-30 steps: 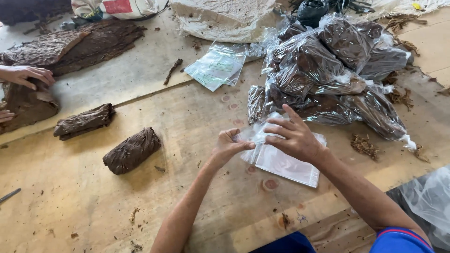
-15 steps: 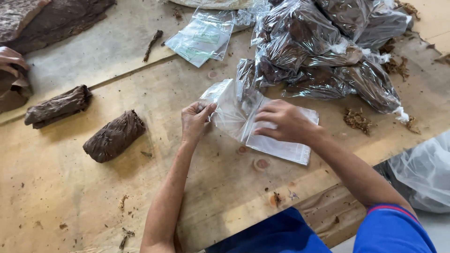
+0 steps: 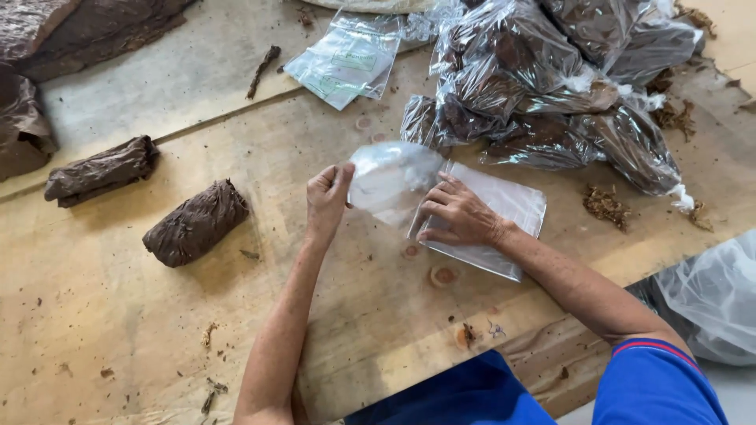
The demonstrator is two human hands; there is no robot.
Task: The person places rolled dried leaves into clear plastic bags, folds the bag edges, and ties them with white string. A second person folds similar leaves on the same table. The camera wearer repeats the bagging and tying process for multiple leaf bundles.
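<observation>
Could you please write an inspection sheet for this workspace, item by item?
Surface: bare plywood table, brown crumbs scattered.
Job's things: clear empty plastic bag lifted open; flat stack of clear bags beneath.
Clutter: two dark brown rolled leaf bundles; pile of filled clear bags; small printed pouches.
Grippers: left hand pinches the bag's edge; right hand presses on the stack.
Cables: nothing seen.
Surroundings: dark leaf slabs top left; loose plastic sheet at right.
</observation>
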